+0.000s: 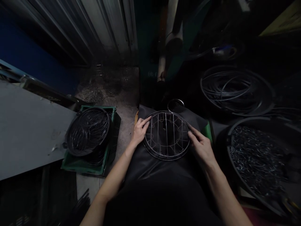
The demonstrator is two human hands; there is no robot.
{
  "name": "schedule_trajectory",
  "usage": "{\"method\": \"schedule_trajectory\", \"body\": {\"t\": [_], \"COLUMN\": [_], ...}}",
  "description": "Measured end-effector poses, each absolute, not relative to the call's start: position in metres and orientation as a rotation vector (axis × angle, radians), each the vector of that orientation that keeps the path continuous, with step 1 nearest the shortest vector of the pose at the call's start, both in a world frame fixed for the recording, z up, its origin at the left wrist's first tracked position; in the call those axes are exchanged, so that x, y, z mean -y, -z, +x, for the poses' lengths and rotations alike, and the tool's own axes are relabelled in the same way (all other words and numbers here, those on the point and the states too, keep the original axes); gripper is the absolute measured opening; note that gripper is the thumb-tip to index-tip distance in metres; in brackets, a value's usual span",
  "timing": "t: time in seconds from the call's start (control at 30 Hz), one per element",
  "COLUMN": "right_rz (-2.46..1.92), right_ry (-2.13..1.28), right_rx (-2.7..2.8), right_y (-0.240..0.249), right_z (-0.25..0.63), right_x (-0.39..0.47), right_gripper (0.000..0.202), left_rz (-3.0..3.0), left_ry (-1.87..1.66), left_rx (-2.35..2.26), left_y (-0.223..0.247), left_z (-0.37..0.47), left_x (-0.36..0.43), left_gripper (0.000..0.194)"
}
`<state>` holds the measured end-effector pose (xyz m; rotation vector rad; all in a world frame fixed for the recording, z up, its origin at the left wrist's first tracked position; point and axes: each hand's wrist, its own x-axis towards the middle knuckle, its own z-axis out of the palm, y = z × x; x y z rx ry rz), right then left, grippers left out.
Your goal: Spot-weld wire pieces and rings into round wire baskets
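A round wire rack with straight bars and curved wire loops lies over the dark apron on my lap, near the middle of the view. My left hand pinches its rim at the upper left, with fingers on the wire. On the opposite side, my right hand holds the right rim between thumb and fingers. A small shiny ring shows just beyond the rack's far edge.
On the left, a black bucket of bent wires sits over a green crate beside a grey panel. At right are a tub of small metal pieces and a basin of coiled wire. A machine post stands ahead.
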<state>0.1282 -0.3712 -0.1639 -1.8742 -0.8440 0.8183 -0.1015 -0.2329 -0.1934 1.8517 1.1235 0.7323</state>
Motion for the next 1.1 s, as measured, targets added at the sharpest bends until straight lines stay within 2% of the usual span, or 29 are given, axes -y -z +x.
{"method": "schedule_trajectory", "body": {"t": [0.1, 0.23, 0.33, 0.43, 0.63, 0.87, 1.0, 1.1], "right_rz": [-1.822, -1.749, -1.762, -1.942, -2.393, -2.623, -2.647, -2.450], "right_ry": [-0.887, -0.994, -0.973, -0.847, -0.558, -0.510, -0.484, -0.411], "right_rx": [0.688, 0.588, 0.614, 0.799, 1.355, 1.747, 1.776, 1.711], "right_y": [0.169, 0.178, 0.177, 0.164, 0.131, 0.121, 0.122, 0.128], "right_z": [0.127, 0.128, 0.130, 0.132, 0.133, 0.134, 0.136, 0.142], "right_x": [0.370, 0.370, 0.370, 0.367, 0.361, 0.356, 0.356, 0.358], "right_gripper": [0.051, 0.056, 0.057, 0.052, 0.047, 0.050, 0.051, 0.052], "left_rz": [1.752, 1.542, 1.526, 1.567, 1.672, 1.664, 1.614, 1.503], "left_ry": [-0.735, -0.803, -0.798, -0.767, -0.753, -0.724, -0.760, -0.752], "left_rx": [-1.104, -1.147, -1.156, -1.184, -1.217, -1.215, -1.159, -1.112], "left_y": [0.196, 0.199, 0.199, 0.198, 0.196, 0.194, 0.197, 0.199], "left_z": [-0.100, -0.097, -0.095, -0.094, -0.093, -0.092, -0.093, -0.095], "left_x": [0.234, 0.238, 0.240, 0.240, 0.239, 0.240, 0.242, 0.242], "left_gripper": [0.039, 0.052, 0.041, 0.034, 0.034, 0.034, 0.034, 0.038]}}
